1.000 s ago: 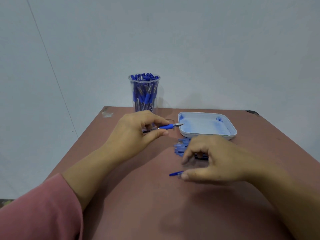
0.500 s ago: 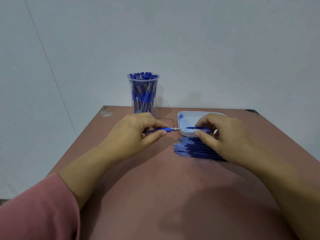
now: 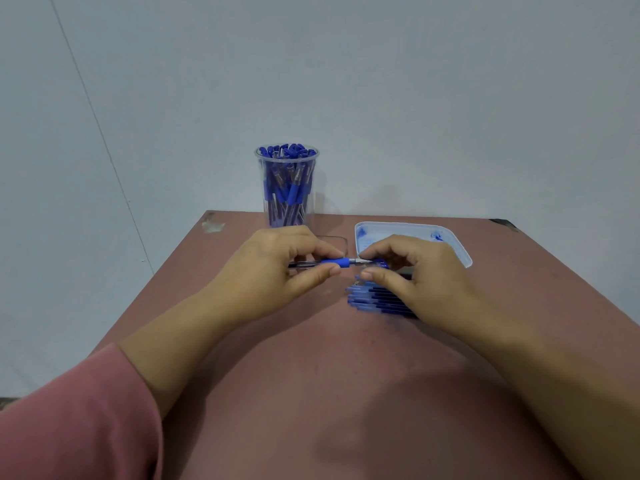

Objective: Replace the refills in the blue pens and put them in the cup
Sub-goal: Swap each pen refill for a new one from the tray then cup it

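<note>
"Two hands on one item. State the grip."

"The left hand (image 3: 277, 268) pinches the blue pen (image 3: 332, 262) by its blue grip section. The barrel is level above the table (image 3: 311, 393), metal tip pointing right. The right hand (image 3: 419, 271) is drawn up against that tip, thumb and forefinger pinching a small blue piece (image 3: 380, 262) that touches it. Cap or refill end, I cannot tell; the fingers cover most of it."

"Surroundings?"

"A clear plastic cup (image 3: 286, 202), upright at the table's far edge and packed with blue pens (image 3: 289, 188), stands just behind the left hand. A white tray (image 3: 457, 247), stained with blue ink, lies to the cup's right; the right hand hides its near left corner. A pile of blue refills (image 3: 367, 299) lies flat on the table below that hand, partly hidden by the palm. There is a chipped patch (image 3: 212, 225) at the far left corner of the table. A pink sleeve (image 3: 76, 417) covers the left forearm."

"Change from earlier?"

"Half a second ago the right hand was over the tray's near rim, its blue piece clear of the pen tip; it has since come left and met it. A second ago its fingers were at a blue piece low on the table. The left hand and pen have barely shifted. Cup and tray are unmoved."
</note>
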Available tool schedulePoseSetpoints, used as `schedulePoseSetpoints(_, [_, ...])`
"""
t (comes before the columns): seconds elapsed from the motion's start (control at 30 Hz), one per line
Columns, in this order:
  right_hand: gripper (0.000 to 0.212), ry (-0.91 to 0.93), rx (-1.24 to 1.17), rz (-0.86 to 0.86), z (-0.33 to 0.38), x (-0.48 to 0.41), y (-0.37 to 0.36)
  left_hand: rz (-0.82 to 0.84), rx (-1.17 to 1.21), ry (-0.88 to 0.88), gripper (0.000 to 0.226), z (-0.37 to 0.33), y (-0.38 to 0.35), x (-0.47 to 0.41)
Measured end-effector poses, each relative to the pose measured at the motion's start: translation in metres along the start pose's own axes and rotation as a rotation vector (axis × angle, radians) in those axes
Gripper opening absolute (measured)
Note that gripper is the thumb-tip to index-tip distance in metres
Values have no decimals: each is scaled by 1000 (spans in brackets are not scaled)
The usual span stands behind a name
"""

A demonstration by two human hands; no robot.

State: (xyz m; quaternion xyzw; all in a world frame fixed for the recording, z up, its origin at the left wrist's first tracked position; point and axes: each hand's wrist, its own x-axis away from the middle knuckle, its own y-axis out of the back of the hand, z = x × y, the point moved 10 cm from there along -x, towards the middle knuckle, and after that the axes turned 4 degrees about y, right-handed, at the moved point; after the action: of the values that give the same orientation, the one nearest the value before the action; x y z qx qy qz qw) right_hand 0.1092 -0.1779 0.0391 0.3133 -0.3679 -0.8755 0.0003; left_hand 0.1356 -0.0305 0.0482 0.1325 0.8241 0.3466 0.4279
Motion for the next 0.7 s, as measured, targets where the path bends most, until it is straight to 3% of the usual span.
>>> schedulePoseSetpoints(0.2, [25, -90, -14, -108, -13, -1, 25, -23, -13, 20, 17, 5, 5, 0])
schedulePoseSetpoints(0.43, [23, -24, -76, 0, 5, 1, 4, -15, -10, -8, 16, -4, 0, 1])
schedulePoseSetpoints(0.7, [24, 20, -94, -38, 9, 3, 2, -62, 25, -15, 17, -13, 1, 4])
